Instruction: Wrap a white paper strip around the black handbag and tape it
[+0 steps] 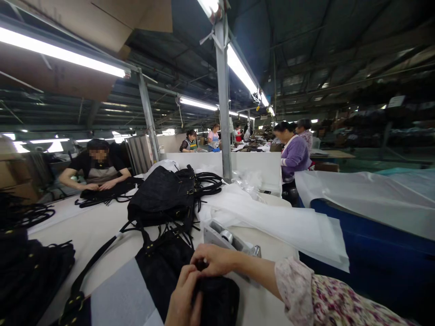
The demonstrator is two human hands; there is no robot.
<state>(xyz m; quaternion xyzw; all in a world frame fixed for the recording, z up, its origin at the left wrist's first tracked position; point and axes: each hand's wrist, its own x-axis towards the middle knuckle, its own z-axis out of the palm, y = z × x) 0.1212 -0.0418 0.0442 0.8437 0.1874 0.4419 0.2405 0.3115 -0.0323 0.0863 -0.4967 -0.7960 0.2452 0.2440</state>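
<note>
My left hand and my right hand meet over a black quilted bag that lies on the table's near edge. Both hands have their fingers curled and pinched on the top edge of this bag. My right sleeve is floral. The bag's long black straps trail off to the left over a grey sheet. Just beyond my right hand stands a grey tape dispenser.
A heap of black bags sits mid-table, more black bags at the left. White wrapping sheets spread right, beside a blue bin. A person works across the table; others stand further back. A steel post rises from the table.
</note>
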